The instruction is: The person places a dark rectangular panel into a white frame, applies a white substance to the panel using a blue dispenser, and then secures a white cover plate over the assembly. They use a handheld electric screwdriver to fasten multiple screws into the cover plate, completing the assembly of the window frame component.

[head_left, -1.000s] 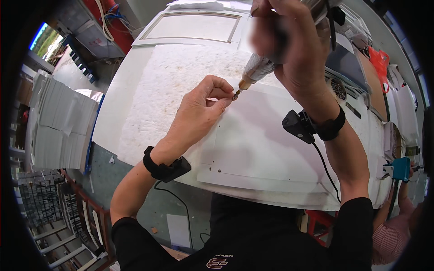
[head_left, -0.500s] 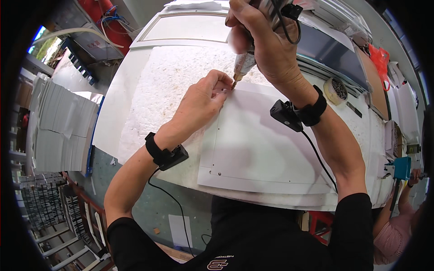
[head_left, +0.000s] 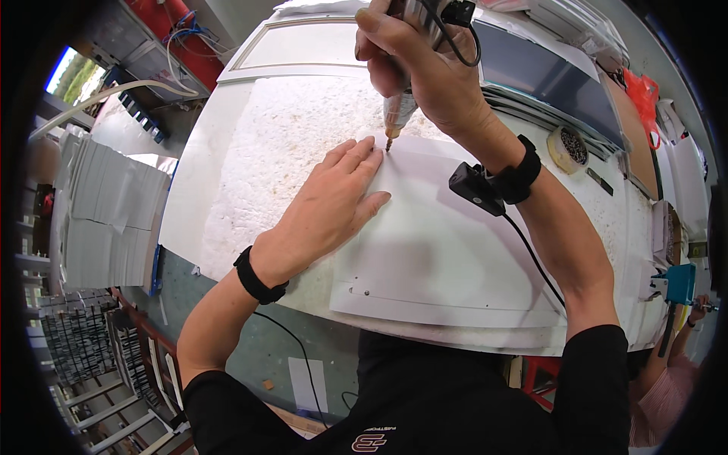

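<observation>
My right hand (head_left: 436, 80) grips a power screwdriver (head_left: 400, 108) held upright, fingers wrapped round its body. Its thin bit points down at the far left corner of a white flat panel (head_left: 447, 243); whether a screw sits under the tip is too small to tell. My left hand (head_left: 322, 205) lies flat along the panel's left edge, fingers stretched out beside the bit, thumb apart, holding nothing. Small screws or holes (head_left: 367, 293) show near the panel's near left corner. A dark strap circles each wrist.
Rough white foam (head_left: 265, 144) lies under the panel. Beyond it is a framed white panel (head_left: 318, 47). To the right stand a round tub of screws (head_left: 569, 149) and a dark panel (head_left: 546, 80). White boards (head_left: 114, 220) are stacked left. Another person (head_left: 661, 402) is at far right.
My left hand has gone from pinched fingers at the bit to lying flat on the panel's edge. The screwdriver and my right hand have shifted slightly left.
</observation>
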Tool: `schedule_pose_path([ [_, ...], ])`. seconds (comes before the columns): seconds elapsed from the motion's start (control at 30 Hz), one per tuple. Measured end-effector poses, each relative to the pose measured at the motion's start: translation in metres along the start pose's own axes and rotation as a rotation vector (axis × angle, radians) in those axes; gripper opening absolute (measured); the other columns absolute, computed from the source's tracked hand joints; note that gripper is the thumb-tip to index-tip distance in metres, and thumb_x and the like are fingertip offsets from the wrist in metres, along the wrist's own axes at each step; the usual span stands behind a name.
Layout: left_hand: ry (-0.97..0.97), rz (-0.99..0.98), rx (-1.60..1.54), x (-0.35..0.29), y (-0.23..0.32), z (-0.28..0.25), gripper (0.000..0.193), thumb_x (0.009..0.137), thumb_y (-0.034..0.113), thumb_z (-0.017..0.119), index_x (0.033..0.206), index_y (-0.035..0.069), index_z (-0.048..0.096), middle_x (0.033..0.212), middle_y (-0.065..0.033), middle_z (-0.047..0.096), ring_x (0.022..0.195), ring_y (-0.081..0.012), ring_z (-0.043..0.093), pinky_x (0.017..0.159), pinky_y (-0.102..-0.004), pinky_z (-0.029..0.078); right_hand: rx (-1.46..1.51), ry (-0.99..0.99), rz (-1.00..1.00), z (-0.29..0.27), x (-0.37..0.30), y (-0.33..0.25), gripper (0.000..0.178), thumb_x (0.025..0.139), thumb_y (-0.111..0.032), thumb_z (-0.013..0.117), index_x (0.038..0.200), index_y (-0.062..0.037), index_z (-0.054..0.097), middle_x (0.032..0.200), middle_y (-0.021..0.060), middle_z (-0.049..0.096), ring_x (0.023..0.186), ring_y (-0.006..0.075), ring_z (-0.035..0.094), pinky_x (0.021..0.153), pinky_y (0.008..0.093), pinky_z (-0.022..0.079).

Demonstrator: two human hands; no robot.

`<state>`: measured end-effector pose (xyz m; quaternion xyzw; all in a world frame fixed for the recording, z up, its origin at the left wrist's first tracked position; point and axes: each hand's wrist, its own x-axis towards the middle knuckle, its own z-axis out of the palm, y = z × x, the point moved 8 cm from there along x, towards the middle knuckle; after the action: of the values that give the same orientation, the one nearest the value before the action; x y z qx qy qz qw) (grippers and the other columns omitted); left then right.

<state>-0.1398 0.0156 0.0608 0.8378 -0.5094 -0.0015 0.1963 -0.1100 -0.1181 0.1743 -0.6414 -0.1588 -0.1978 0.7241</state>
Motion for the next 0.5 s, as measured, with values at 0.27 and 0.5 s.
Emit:
schedule_pose_path([
  [0.27, -0.043, -0.018, 0.076, 0.001, 0.001, -0.003, 0.060, 0.094, 0.027, 0.070, 0.142, -0.005, 0.054, 0.153, -0.0222, 0.048, 0.145, -0.0394, 0.041, 0.117, -0.0460, 0.038, -0.035, -0.060, 0.056, 0.001, -0.004, 0.013, 0.020, 0.102, -0.022, 0.065, 0.089, -0.0070, 0.060, 0.070, 0.0016, 0.062, 0.053, 0.0055, 0.054, 0.045, 0.0229, 0.044],
  [0.5, -0.042, -0.003, 0.077, 0.005, 0.004, -0.004, 0.057, 0.094, 0.027, 0.070, 0.141, -0.003, 0.056, 0.151, -0.0215, 0.051, 0.144, -0.0392, 0.042, 0.117, -0.0466, 0.037, -0.075, -0.090, -0.043, 0.007, -0.003, 0.012, 0.021, 0.099, -0.025, 0.068, 0.089, -0.0071, 0.064, 0.075, 0.0032, 0.065, 0.055, 0.0052, 0.051, 0.049, 0.0237, 0.041],
])
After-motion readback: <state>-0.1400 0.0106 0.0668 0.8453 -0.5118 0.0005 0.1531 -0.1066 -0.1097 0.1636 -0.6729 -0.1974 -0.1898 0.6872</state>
